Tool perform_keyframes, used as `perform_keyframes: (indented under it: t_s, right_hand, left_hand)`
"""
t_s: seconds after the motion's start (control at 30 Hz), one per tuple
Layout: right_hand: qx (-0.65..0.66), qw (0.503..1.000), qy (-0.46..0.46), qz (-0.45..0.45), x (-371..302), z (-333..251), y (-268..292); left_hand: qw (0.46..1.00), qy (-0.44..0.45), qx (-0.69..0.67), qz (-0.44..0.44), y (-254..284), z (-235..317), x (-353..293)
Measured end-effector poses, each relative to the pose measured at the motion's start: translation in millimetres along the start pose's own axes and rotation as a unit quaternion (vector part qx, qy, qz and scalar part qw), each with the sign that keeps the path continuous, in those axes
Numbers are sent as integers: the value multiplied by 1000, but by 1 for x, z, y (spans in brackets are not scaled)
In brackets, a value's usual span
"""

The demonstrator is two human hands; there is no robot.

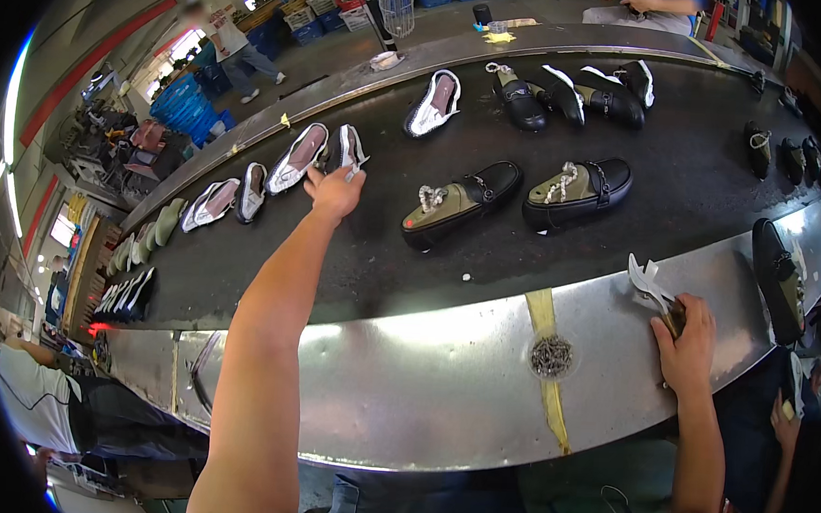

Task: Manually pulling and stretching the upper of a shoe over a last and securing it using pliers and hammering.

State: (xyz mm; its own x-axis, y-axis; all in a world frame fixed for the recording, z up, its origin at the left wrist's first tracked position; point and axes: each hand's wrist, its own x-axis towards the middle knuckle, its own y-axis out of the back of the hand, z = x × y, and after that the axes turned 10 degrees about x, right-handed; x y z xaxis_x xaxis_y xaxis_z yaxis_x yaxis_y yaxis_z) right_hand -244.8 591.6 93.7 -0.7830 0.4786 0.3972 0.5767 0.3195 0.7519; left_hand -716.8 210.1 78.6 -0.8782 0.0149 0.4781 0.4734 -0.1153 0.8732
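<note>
My left hand [335, 194] stretches out over the dark conveyor belt. Its fingers close round the near end of an unfinished shoe with a white edge [348, 145]. Beside that stands another white-edged shoe [299, 159] with a pinkish sole face. At the right, my right hand [689, 347] is wrapped round a pair of pliers [651, 288], their metal jaws pointing up and left above the steel ledge. Between the hands, on the belt, sit two black and olive shoes [579, 195] [463, 203] with rope-like ties.
A steel ledge [421, 389] runs along the near side, with a round patch of small metal bits [551, 356] on it. More shoes [433, 106] stand along the belt's far side. A black shoe [777, 281] lies on the ledge's right end. Other people work nearby.
</note>
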Motion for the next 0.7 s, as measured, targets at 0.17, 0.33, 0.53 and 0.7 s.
perform_keyframes:
  t_s: [0.17, 0.33, 0.53, 0.7]
  right_hand:
    - [11, 1000, -2, -4, 1, -3, -5]
    - [9, 1000, -17, 2, -1, -14, -8]
    - [19, 999, -39, 7, -3, -17, -15]
    - [28, 999, -40, 12, -6, -21, -11]
  left_hand:
    - [973, -76, -112, -185, -39, -8, 57]
    - [963, -49, -185, -188, -52, 68, 89]
    - [971, 73, -144, -174, -44, 108, 84]
    - [956, -47, -161, -241, 4, 24, 39]
